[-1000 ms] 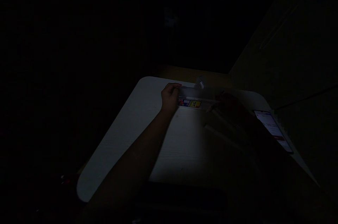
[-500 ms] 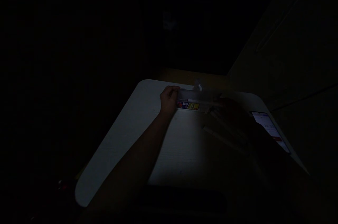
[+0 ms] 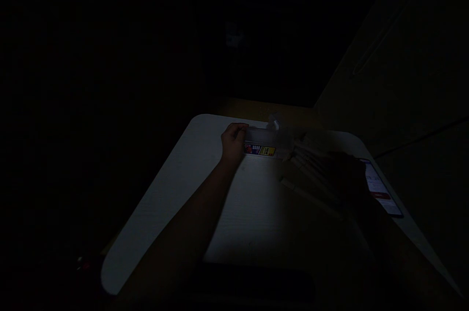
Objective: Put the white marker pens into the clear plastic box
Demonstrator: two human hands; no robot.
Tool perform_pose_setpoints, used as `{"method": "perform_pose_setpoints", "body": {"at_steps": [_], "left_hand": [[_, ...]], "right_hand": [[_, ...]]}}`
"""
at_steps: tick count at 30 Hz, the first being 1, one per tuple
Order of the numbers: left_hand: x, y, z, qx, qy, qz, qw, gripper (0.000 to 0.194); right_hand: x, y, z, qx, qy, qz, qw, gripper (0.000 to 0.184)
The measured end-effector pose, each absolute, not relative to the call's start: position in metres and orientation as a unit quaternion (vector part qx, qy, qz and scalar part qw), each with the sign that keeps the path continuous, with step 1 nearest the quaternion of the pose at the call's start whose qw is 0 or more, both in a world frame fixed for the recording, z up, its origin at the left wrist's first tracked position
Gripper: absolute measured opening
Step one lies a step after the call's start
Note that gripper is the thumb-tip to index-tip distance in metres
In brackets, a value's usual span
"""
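My left hand (image 3: 233, 141) is closed on the left end of a clear plastic case (image 3: 261, 135), which lies near the far edge of the table. A label (image 3: 260, 149) in dark blue and yellow runs along the case's near side. In deep shadow to the right, my right hand (image 3: 346, 171) is over the far ends of several slim pen-like sticks (image 3: 311, 164); its fingers are too dark to make out. One more such stick (image 3: 308, 197) lies apart, closer to me. A crumpled clear piece (image 3: 273, 122) sits behind the case.
The white table (image 3: 176, 179) has rounded corners, and shadow covers its right part. A lit phone (image 3: 381, 191) lies by the right edge, partly behind my right hand. A wall (image 3: 414, 81) rises to the right; the surroundings are nearly black.
My right hand has moved away from the case, to the right and towards me, and now covers part of the phone's left side. My left hand stays on the case.
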State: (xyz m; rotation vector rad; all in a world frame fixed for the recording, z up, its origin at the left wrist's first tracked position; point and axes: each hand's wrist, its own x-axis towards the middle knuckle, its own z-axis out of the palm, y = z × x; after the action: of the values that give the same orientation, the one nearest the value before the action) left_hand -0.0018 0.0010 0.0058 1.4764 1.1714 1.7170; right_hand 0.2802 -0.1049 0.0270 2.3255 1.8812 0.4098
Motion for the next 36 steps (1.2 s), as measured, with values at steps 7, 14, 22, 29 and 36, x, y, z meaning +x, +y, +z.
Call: {"method": "perform_pose_setpoints", "body": {"at_steps": [7,14,22,29,36], "left_hand": [[-0.003,0.004,0.002,0.558,0.441,0.641,0.289,0.018],[-0.002,0.003,0.004,0.555,0.439,0.644,0.292,0.02],[-0.002,0.002,0.005,0.558,0.439,0.643,0.287,0.019],[-0.002,0.003,0.004,0.555,0.435,0.646,0.292,0.019],[-0.002,0.005,0.002,0.554,0.43,0.649,0.296,0.02]], "right_hand": [[0.293,-0.116,0.028,0.78,0.606,0.141,0.072,0.032],[0.294,-0.118,0.021,0.78,0.601,0.157,0.074,0.036],[0.289,-0.118,0.028,0.779,0.604,0.149,0.082,0.037],[0.288,-0.113,0.031,0.784,0.6,0.123,0.105,0.034],[0.265,-0.103,0.042,0.756,0.638,0.133,0.066,0.037]]}}
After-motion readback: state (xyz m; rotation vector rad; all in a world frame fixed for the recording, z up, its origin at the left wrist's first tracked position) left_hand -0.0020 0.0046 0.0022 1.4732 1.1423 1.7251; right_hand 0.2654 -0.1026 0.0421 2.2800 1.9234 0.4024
